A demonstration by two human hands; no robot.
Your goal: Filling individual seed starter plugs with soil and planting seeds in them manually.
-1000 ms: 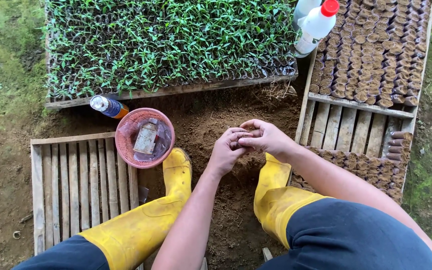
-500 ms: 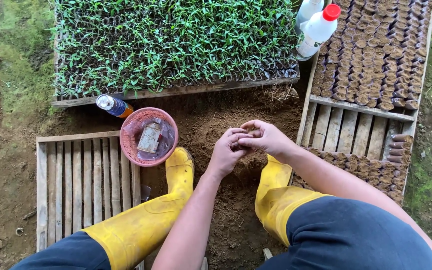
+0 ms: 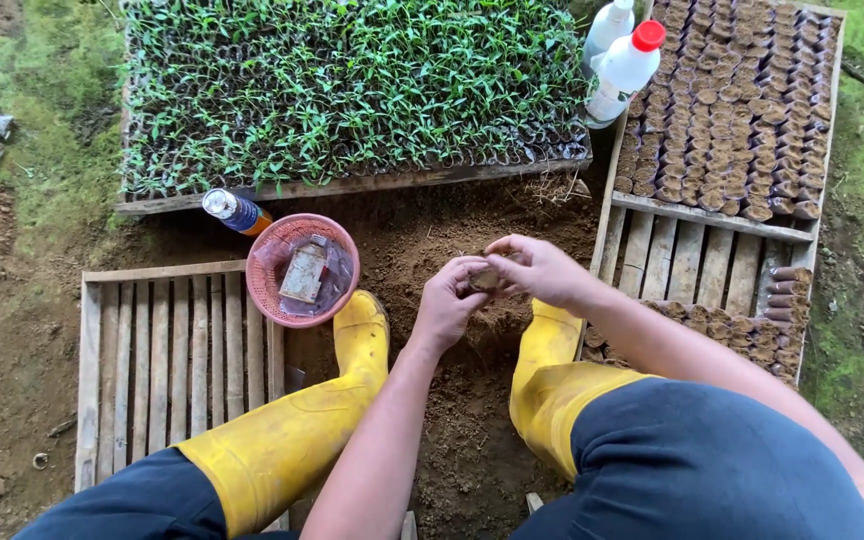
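My left hand [image 3: 447,305] and my right hand [image 3: 537,268] meet over a mound of loose brown soil [image 3: 452,250] between my yellow rubber boots [image 3: 362,340]. Together they hold a small soil-filled pot [image 3: 484,277], mostly hidden by the fingers. The right hand's fingers pinch its top, while the left hand cups it from below.
A wooden tray of green seedlings [image 3: 352,90] lies ahead. A slatted crate [image 3: 722,120] on the right holds several rows of soil-filled pots. Two white bottles [image 3: 624,65] stand between them. A pink basket [image 3: 302,270], a small bottle [image 3: 235,211] and a bare slatted crate [image 3: 172,350] are at left.
The hands stay together on the small pot. The view has shifted slightly, so everything sits a little further right in frame.
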